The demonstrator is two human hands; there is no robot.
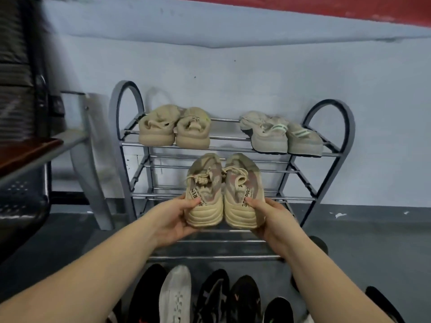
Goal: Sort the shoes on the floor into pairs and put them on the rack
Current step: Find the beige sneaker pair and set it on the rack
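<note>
Left hand (173, 220): grip wrapped round the heel of the left tan sneaker (205, 190), thumb on its collar, fingers under the sole.
Held pair: the left tan sneaker and the right tan sneaker (243, 190) touch side by side, toes toward the rack (331, 127), in front of its middle tier and not yet resting on it.
Right hand (272, 217): grip closed on the heel of the right tan sneaker in the same manner.
Top tier, left end: beige pair (173, 128), heels outward, the two shoes touching.
Top tier, right end: grey pair with pale green stripes (282, 135), likewise set together.
Floor, before the rack's front edge: a row of unsorted shoes, among them a white shoe (176, 297) and several black shoes (214, 297).
Progress (judged): two pairs shelved, a third matched and about to be placed; the floor row is left, so well under half appears done.
Hidden or unclear: the floor shoes are cut off by the lower frame edge, so count and pairing cannot be told; the bottom tier is partly masked by the forearms; lettering on the held heels is only partly legible.
</note>
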